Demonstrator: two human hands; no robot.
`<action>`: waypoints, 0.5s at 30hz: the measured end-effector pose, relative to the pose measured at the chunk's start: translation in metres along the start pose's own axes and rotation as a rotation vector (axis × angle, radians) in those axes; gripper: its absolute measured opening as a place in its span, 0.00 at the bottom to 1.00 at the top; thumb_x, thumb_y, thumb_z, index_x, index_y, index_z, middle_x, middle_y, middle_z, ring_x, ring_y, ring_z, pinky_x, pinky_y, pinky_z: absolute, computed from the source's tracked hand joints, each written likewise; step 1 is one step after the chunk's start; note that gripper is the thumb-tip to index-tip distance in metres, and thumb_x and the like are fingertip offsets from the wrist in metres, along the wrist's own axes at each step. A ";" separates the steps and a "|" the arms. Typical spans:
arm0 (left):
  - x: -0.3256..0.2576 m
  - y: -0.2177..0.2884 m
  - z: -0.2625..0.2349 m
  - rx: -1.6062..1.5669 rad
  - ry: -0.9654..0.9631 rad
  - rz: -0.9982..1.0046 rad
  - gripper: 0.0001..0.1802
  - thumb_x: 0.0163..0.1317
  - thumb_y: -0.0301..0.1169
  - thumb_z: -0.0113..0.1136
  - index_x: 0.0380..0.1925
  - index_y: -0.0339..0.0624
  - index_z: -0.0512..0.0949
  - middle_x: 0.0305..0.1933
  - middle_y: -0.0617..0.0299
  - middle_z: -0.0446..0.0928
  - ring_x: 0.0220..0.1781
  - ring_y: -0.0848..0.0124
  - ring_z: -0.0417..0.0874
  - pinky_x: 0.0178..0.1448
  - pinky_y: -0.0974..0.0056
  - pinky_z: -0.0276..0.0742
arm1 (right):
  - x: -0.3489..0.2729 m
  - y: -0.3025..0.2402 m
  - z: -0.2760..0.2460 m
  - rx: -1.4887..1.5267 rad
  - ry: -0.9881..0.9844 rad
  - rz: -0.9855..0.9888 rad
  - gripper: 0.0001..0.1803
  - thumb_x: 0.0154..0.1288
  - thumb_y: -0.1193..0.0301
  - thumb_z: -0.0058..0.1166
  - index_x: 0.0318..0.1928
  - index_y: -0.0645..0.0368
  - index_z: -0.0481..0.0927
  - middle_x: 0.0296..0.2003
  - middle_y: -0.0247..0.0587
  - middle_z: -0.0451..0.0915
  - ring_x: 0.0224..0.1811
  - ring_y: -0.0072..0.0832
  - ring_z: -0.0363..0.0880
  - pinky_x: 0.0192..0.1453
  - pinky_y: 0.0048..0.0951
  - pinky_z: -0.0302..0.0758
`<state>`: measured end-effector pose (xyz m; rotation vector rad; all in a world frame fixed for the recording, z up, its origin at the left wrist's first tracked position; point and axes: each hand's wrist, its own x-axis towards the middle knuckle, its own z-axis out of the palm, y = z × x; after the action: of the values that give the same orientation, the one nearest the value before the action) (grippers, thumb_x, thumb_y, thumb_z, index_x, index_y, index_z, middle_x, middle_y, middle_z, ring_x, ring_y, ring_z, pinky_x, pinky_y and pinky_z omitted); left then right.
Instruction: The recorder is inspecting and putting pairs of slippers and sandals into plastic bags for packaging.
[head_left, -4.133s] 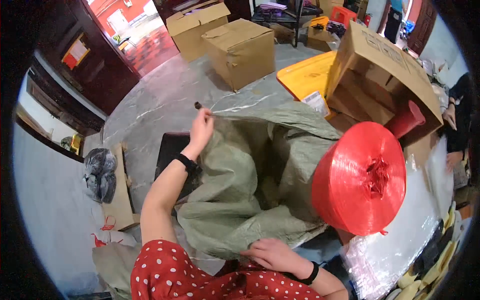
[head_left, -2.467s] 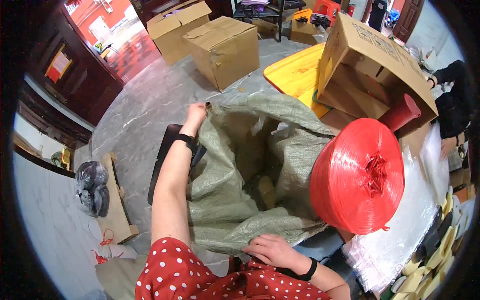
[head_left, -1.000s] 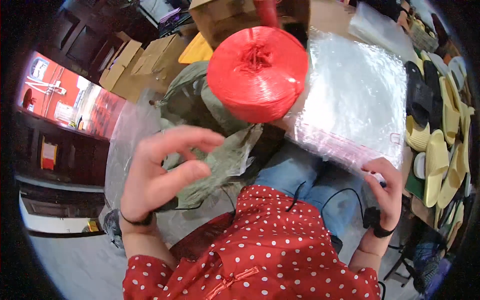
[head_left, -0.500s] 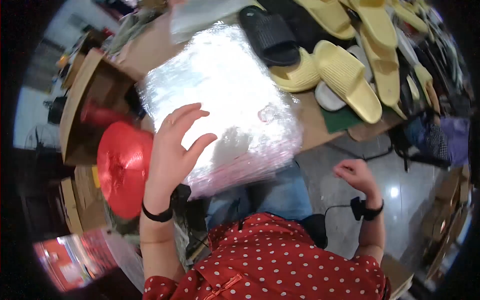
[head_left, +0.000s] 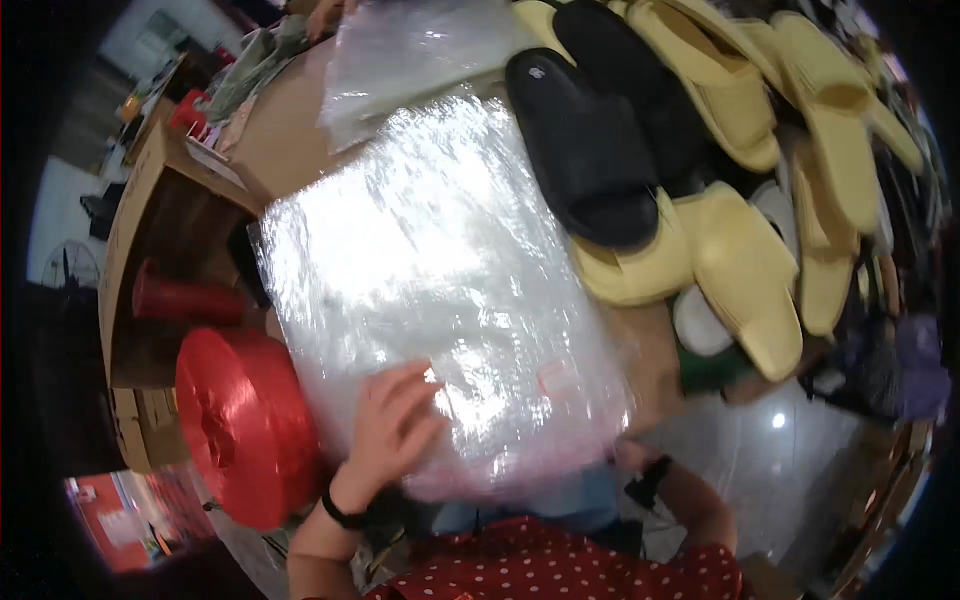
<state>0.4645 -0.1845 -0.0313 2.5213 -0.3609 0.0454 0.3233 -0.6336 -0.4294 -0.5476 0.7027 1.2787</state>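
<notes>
A thick stack of clear plastic bags (head_left: 440, 260) with pinkish near edges lies in front of me, glaring with reflected light. My left hand (head_left: 395, 425) is over its near left part, fingers bent and apart, holding nothing that I can see. Whether the fingertips press on the top bag is hard to tell. By the near right corner of the stack is my right hand (head_left: 632, 457), small and smeared, its fingers not clear. A large red roll of plastic twine (head_left: 245, 425) stands left of the stack.
Black slippers (head_left: 585, 150) and several yellow slippers (head_left: 740, 270) are heaped at the right. More clear plastic sheeting (head_left: 420, 55) lies at the far side. An open cardboard box (head_left: 150, 240) with a red cylinder (head_left: 190, 297) in it is at the left.
My right hand has come in from the right to the stack's near right corner. My left hand has drawn back toward the stack's near edge. The view has tilted toward the far side.
</notes>
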 end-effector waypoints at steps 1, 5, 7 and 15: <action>-0.002 -0.002 0.005 0.006 -0.006 -0.001 0.21 0.49 0.32 0.71 0.46 0.46 0.83 0.59 0.56 0.76 0.58 0.55 0.75 0.62 0.56 0.68 | 0.022 -0.029 -0.002 -0.020 -0.019 0.019 0.21 0.72 0.57 0.49 0.56 0.58 0.80 0.44 0.37 0.83 0.44 0.28 0.79 0.52 0.35 0.75; -0.006 -0.009 0.006 0.046 -0.039 -0.025 0.22 0.47 0.38 0.72 0.45 0.50 0.83 0.57 0.59 0.76 0.55 0.57 0.78 0.60 0.57 0.70 | 0.050 -0.141 0.024 -0.304 0.050 0.045 0.21 0.71 0.58 0.50 0.55 0.59 0.80 0.44 0.39 0.83 0.44 0.28 0.79 0.51 0.35 0.75; -0.012 -0.002 0.003 0.003 -0.002 -0.018 0.24 0.48 0.38 0.74 0.49 0.53 0.82 0.59 0.63 0.75 0.56 0.63 0.77 0.57 0.59 0.73 | 0.037 -0.159 0.036 -0.436 0.081 0.099 0.21 0.71 0.58 0.51 0.55 0.59 0.80 0.44 0.40 0.83 0.44 0.28 0.79 0.51 0.35 0.75; -0.017 -0.006 0.002 -0.052 0.018 -0.008 0.21 0.56 0.36 0.69 0.51 0.50 0.80 0.60 0.57 0.75 0.55 0.60 0.77 0.58 0.59 0.70 | -0.076 -0.216 -0.017 -1.022 0.180 0.040 0.21 0.69 0.59 0.53 0.54 0.61 0.79 0.44 0.44 0.83 0.44 0.29 0.80 0.51 0.36 0.75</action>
<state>0.4497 -0.1767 -0.0383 2.4691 -0.3401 0.0544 0.5217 -0.7424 -0.3884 -1.4909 0.1467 1.5947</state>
